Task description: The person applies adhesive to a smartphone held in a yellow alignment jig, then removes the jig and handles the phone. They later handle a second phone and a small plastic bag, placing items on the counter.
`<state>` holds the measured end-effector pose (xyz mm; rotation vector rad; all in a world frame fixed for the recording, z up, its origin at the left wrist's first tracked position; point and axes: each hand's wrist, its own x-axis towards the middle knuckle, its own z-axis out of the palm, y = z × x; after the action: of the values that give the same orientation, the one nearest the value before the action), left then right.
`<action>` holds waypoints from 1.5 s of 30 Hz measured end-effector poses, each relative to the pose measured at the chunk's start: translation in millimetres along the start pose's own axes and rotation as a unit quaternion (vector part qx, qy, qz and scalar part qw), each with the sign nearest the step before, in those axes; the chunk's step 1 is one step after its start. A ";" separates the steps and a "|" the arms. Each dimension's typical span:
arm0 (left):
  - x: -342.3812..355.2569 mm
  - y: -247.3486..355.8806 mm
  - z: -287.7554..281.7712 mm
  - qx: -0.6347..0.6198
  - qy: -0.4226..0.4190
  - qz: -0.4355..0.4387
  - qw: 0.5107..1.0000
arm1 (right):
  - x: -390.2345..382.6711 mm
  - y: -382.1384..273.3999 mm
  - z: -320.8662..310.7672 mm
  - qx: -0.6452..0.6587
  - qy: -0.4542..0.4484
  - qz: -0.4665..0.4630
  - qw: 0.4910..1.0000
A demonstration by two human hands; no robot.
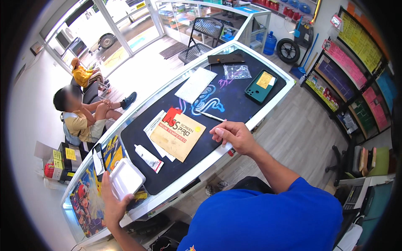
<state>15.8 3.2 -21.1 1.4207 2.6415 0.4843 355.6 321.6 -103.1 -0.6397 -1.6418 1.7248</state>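
On the desk (289, 81), the near corner of a white tray (127, 178) is spanned by the left hand (113, 203), its grip indeterminable; the right hand's (234, 136) fingers are curled near a pen (211, 116), any pinch being unclear.

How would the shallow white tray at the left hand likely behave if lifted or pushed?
The shallow white tray is probably light, as its walls look thin. Its smooth, moulded-looking shape with rounded corners suggests it would stay stiff rather than flop. Being low and broad, it would likely slide before tipping.
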 end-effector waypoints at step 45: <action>85.2 272.6 91.8 -0.421 0.120 -0.012 0.899 | 223.8 -88.1 -215.1 -0.027 -0.130 0.021 0.991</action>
<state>206.6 234.5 -14.2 1.0635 2.0966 1.6287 378.3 631.0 -14.4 -0.4928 -1.8704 1.8625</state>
